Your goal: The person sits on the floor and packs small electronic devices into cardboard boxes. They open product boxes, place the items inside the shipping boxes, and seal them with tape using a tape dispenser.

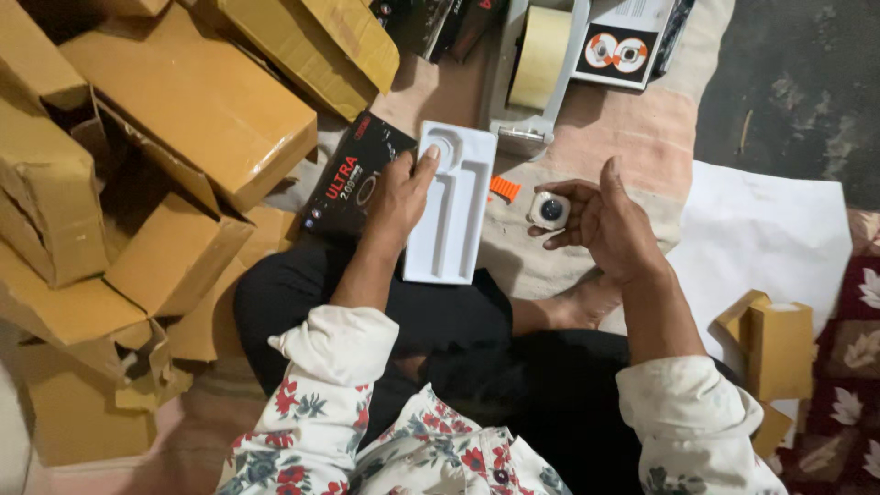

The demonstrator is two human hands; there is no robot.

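Left hand [396, 197] grips one white tray [451, 203]; right hand [605, 225] pinches one watch case [549, 211].

Brown cartons [183, 101] piled at left, some torn open. Tape dispenser [536, 69] with a tan roll at top centre. Printed box [623, 46] just right of it, dark boxes [440, 23] to its left. Orange strap [503, 189] on beige cloth [642, 137]. White paper [770, 229] at right, small carton [779, 344] on it. Floral rug [848, 385] at right edge.
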